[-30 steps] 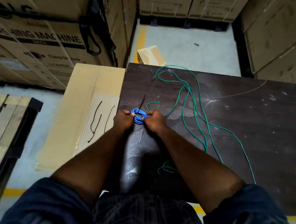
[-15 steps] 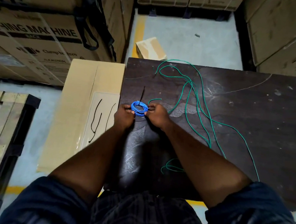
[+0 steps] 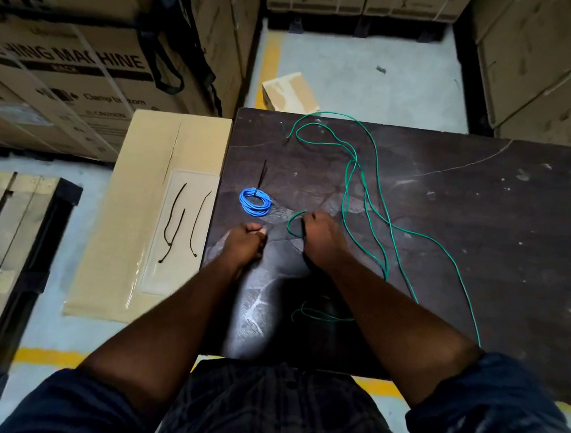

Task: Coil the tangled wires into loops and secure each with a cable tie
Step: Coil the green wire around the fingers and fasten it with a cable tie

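Observation:
A small blue wire coil (image 3: 255, 202) lies on the dark table (image 3: 462, 228), bound by a black cable tie (image 3: 262, 177) whose tail points away from me. A long green wire (image 3: 364, 188) sprawls loose across the table's middle. My right hand (image 3: 323, 239) is closed around the green wire's near end, which curls out on its left. My left hand (image 3: 247, 242) is a loose fist just below the blue coil, apart from it, holding nothing.
Three spare black cable ties (image 3: 182, 222) lie on a flat cardboard box (image 3: 146, 159) left of the table. Stacked cartons (image 3: 85, 60) stand at the left, back and right. A small box (image 3: 291, 93) sits on the floor beyond the table. A wooden pallet (image 3: 2, 230) is far left.
Both hands let go of the blue coil, which now lies on the table. The hands drew back toward me, and my right hand took hold of the green wire's end.

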Action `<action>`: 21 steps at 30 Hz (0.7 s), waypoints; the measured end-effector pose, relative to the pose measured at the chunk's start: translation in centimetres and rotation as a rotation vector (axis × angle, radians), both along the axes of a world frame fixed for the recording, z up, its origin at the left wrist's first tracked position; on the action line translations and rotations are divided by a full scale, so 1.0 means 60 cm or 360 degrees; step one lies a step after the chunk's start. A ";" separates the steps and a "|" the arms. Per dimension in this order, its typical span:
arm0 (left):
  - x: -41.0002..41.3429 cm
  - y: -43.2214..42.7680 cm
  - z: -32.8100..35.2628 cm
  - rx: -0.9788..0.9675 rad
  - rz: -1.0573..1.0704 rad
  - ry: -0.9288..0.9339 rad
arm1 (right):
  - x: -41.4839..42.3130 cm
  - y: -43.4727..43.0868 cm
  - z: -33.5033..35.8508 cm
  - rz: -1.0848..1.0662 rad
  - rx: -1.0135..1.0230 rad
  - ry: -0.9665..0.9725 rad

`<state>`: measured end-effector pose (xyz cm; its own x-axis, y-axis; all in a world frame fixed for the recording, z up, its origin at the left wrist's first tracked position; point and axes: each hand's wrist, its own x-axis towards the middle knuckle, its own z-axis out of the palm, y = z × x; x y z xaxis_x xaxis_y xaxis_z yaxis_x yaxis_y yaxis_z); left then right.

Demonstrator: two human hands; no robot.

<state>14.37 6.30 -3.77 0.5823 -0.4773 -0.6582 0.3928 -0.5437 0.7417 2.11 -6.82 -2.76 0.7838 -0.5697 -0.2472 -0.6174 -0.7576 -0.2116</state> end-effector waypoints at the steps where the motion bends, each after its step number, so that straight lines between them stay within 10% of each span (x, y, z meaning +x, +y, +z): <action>1: -0.012 -0.002 0.003 -0.0025 -0.0078 0.0020 | -0.014 0.002 -0.004 0.0003 -0.0052 0.0000; 21: -0.242 -0.109 0.020 0.0171 -0.0392 -0.0088 | -0.250 -0.039 -0.002 0.0020 0.0328 -0.0079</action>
